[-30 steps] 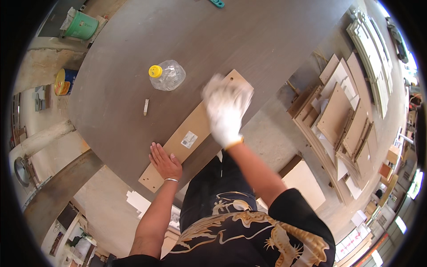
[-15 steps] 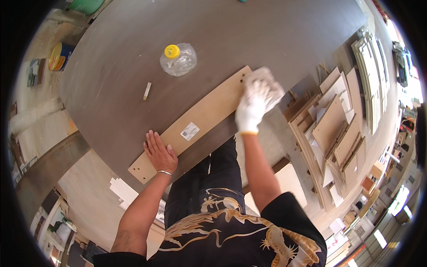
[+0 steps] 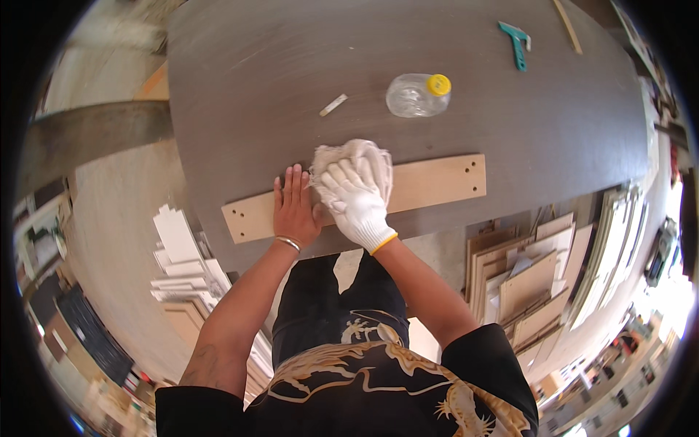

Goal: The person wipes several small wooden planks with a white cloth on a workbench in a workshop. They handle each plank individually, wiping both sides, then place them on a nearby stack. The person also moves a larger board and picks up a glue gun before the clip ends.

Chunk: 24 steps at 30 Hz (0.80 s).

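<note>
Board [image 3: 433, 177], long and tan, lies flat on the counter near its front edge, aslant, its right end farther from the person; the wiping looks to be under way rather than finished, with the rag over the middle stretch; both ends are bare to view and show small dark holes, but whether they are already wiped I cannot tell; what lies beneath the rag and the hands is hidden, so how much is left stays unclear; the right hand [image 3: 358, 210], in a white glove, is spread over the rag and bears on it; the left hand [image 3: 295, 215], bare, lies flat on the board toward its left end, fingers extended and nearly together, seemingly steadying it; the off-white rag [image 3: 375, 164] is bunched and overhangs the board's far edge.

Around them, the dark counter [image 3: 291, 73] spreads widest; stacked panels [image 3: 528, 288] stand beyond it at lower right, with pale boards [image 3: 178, 244] at lower left; on top are a clear bottle [image 3: 415, 96] with a yellow cap, a thin wooden strip [image 3: 568, 25], a teal-handled scraper [image 3: 517, 47] and a small pale stub [image 3: 333, 105]; all four lie apart from the board; only the left hand seems to block the rag's way leftward.
</note>
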{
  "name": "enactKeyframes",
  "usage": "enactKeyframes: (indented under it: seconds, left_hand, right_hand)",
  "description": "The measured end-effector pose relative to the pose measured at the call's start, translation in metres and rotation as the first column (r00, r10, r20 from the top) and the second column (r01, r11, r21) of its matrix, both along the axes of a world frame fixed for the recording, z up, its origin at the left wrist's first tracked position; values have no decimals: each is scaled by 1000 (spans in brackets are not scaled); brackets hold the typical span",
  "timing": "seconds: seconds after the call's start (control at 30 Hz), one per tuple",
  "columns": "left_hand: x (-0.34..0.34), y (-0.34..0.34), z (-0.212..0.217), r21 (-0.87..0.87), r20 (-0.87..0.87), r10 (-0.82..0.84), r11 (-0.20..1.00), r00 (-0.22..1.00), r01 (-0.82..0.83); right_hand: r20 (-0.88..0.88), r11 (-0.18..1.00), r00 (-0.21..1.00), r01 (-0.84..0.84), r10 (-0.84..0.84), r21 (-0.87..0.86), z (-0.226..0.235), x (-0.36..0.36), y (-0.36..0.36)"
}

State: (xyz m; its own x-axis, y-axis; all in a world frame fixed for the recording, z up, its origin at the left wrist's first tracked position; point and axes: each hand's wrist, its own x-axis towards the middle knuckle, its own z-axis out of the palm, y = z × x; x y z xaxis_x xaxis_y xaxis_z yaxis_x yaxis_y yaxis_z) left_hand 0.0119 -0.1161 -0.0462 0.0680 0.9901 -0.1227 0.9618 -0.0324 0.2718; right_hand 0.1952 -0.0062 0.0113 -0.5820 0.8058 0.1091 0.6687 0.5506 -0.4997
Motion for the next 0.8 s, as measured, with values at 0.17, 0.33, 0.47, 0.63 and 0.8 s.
enactKeyframes:
  seconds: [0.17, 0.33, 0.47, 0.63, 0.8]
  left_hand:
    - [25, -21, 8, 137, -3, 132, 982, 991, -130]
    - [100, -58, 7, 4, 117, -148, 989, 982, 148]
    - [108, -65, -11, 162, 107, -139, 979, 985, 120]
    - [101, -66, -14, 269, 232, -130, 961, 964, 65]
    - [111, -67, -20, -109, 395, -48, 989, 918, 99]
  right_hand:
    - [174, 971, 965, -169, 198, -167, -9, 75, 27]
    - [405, 877, 781, -456, 475, -150, -69, 166, 32]
    - [153, 680, 683, -729, 714, 82, -65, 63, 24]
    - [-130, 587, 590, -704, 797, 400, -20, -152, -36]
    - [33, 335, 344, -929, 938, 157, -4, -181, -60]
